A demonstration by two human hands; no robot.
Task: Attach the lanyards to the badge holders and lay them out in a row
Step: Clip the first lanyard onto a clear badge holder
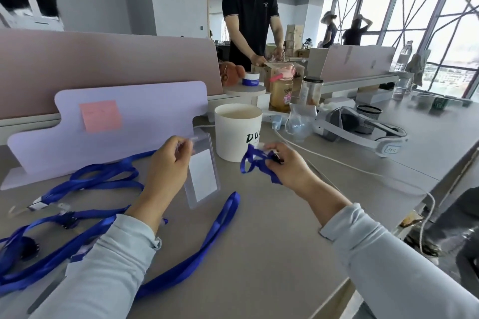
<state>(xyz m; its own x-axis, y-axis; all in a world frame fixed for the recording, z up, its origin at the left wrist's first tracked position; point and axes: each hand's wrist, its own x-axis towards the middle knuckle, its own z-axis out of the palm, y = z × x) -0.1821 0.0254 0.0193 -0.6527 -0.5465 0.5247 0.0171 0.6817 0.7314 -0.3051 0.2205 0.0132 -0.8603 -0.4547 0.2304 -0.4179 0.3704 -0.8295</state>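
Nearest me, my left sleeve (103,267) covers part of the heap of blue lanyards (51,259) on the grey table (272,254). Because of that I cannot count them or match each strap to its black clip, and the heap also runs off the left edge. One loose strap (215,230) loops out from under that forearm toward the middle of the table. I cannot tell whether it joins the lanyard I am holding.

Further out, my left hand (168,163) pinches the top edge of a badge holder (203,176) between thumb and fingertips. The holder is clear plastic, upright and a little tilted, with a white card inside. Its slot end is blurred behind my fingers. My right hand (287,166) is curled round the clip end of a blue lanyard (255,160), with the strap bunched in a small loop beside the knuckles. The clip is mostly hidden; only a dark bit and something pale show. Holder and clip are near each other but apart.

Behind them stands a white tub (238,132) whose dark lettering is partly covered. To its left is a lilac board (129,122) bearing a pink sticky note (100,115), and to its right a grey headset (357,127). Beyond the divider a person in a black shirt (250,15) works at another desk.
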